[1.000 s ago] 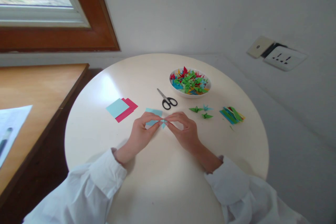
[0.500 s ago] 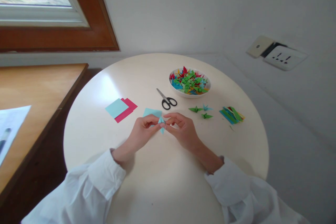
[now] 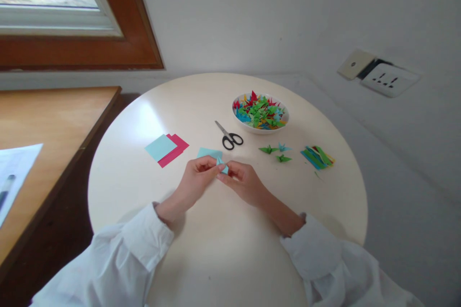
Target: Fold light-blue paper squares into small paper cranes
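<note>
Between both hands is a small piece of folded light blue paper (image 3: 222, 165), partly covered by my fingers. My left hand (image 3: 199, 176) pinches it from the left, thumb on the near side. From the right, my right hand (image 3: 245, 181) grips it with thumb and bent fingers. A flat light blue paper square (image 3: 210, 153) lies on the table just behind my left fingers. Beyond the hands rest scissors (image 3: 229, 137) with black handles, their blades closed and pointing away to the left.
On the round white table (image 3: 230, 249) stands a white bowl (image 3: 259, 130) full of colourful paper cranes. Three loose cranes (image 3: 268, 150) lie before it, with paper strips (image 3: 318, 158) to their right. Pink sheets (image 3: 175, 152) and a light blue sheet (image 3: 160, 147) lie left.
The folded paper has turned and tilted in my fingers; its lower point no longer shows. My right fingers have curled in closer around it.
</note>
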Demonstrator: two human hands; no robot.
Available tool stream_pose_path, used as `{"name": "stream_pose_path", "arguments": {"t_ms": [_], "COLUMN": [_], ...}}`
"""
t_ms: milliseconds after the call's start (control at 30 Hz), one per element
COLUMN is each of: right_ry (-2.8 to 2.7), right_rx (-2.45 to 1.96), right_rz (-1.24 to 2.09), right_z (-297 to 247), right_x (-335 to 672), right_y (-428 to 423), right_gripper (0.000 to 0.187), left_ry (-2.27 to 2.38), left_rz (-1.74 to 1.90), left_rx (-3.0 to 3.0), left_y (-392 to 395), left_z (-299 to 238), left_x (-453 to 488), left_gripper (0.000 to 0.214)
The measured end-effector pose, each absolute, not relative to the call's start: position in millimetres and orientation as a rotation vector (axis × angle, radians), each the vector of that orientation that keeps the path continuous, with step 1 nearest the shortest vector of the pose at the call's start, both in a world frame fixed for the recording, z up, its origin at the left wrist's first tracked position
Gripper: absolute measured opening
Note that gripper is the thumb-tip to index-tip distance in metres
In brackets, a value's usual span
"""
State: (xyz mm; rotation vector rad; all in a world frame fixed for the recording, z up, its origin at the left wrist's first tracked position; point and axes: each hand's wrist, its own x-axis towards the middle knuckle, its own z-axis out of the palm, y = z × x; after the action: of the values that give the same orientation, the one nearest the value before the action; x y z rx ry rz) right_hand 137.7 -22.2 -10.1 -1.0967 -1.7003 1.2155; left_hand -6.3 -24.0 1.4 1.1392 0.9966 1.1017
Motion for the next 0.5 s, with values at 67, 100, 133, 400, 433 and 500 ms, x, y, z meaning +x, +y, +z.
{"name": "stream_pose_path", "arguments": {"t_ms": [67,100,133,400,433,500], "right_ry": [-1.71,-1.709,-1.708,-1.734,-1.735,-1.724], "right_rx": [-1.115,-1.121,-1.126,-1.127,-1.129,-1.127], "right_rz": [1.194,1.188,1.185,1.187,1.185,1.182], "right_z": [-11.5,-12.3,-13.0,-11.4,-11.1,-11.2], "right_x": [138.2,138.4,138.5,139.2,139.2,139.3], "right_y": [-21.7,-21.4,-21.1,-21.7,-22.0,-21.8], "right_gripper": [0.026,0.026,0.026,0.029,0.029,0.027], "left_ry": [0.975,0.97,0.97,0.965,0.958,0.936], "left_rz": [1.104,1.106,1.106,1.144,1.147,1.146], "left_rx": [1.127,1.122,1.115,0.917,0.905,0.891], "left_y": [-23.9,-24.0,-24.0,-24.5,-24.4,-23.8], "left_z": [-0.2,-0.4,-0.3,3.5,3.7,4.1], "left_x": [-6.5,-6.6,-6.5,-5.0,-5.0,-5.3], "left_gripper": [0.023,0.022,0.022,0.022,0.022,0.021]}}
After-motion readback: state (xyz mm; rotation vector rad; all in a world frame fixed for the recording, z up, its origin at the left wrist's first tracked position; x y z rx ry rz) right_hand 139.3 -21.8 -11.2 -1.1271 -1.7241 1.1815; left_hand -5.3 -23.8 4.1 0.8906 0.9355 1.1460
